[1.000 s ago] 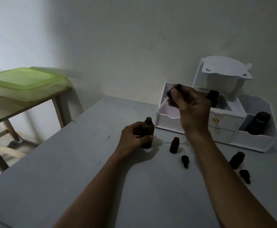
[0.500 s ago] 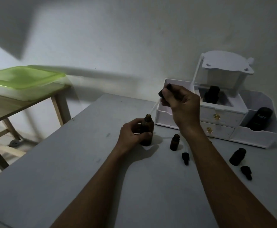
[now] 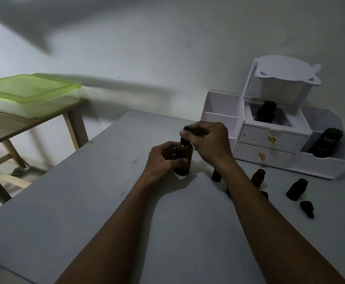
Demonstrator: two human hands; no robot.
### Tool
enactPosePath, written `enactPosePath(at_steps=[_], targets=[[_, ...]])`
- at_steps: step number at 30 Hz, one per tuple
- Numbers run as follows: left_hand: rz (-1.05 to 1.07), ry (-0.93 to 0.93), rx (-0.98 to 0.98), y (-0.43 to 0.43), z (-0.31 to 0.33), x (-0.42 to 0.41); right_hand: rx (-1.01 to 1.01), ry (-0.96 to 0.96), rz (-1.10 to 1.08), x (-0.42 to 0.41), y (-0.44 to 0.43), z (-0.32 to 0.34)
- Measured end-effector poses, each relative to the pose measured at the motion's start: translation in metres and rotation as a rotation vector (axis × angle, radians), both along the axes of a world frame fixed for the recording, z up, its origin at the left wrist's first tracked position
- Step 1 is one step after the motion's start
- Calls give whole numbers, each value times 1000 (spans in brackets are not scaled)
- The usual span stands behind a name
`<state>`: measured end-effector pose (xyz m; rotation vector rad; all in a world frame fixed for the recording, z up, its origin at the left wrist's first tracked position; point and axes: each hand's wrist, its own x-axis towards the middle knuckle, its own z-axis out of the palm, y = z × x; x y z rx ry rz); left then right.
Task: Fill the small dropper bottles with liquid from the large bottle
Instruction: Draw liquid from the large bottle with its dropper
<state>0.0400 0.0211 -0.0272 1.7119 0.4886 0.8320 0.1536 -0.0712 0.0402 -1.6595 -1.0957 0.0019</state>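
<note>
A large amber bottle (image 3: 185, 158) stands upright on the grey table (image 3: 89, 218). My left hand (image 3: 163, 158) grips its side. My right hand (image 3: 208, 142) pinches a dropper's black bulb (image 3: 186, 128) directly over the bottle's neck; the glass tube is hidden inside the bottle. Three small open dropper bottles stand to the right: one (image 3: 216, 175) beside my right wrist, one (image 3: 258, 176) behind my forearm, one (image 3: 296, 189) further right. A loose black dropper cap (image 3: 307, 209) lies near the last; another cap (image 3: 264, 194) peeks out beside my forearm.
A white organizer (image 3: 270, 140) with two drawers stands against the wall, holding a dark bottle (image 3: 265, 111) on top and a black tube (image 3: 325, 142) in its right bin. A wooden side table (image 3: 24, 128) at left carries a green-lidded container (image 3: 28, 93).
My right hand came down and left with the dropper, from above the organizer's front to the large bottle's mouth; the tube now sits inside. My left hand kept hold of the bottle.
</note>
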Motion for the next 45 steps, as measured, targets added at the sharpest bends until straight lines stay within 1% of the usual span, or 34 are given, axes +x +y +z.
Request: enactPosePath(at_steps=[14,30,34,39,43,45], targets=[[5,12,14,2,-5,3,88,19,-44,-5,3,0],[11,21,-1,-1,-4,1,78,22,-48,-3,4,-2],[6,20,-9,1,-5,0,142,60,-24,0,1,9],[-4,19,-13,4,-6,-2,248,76,12,5,-4,42],[-32,-5,-7,3,-5,-4,375,109,32,12,-23,72],[-5,-28,44,0,-1,-4,448,135,14,20,-40,79]])
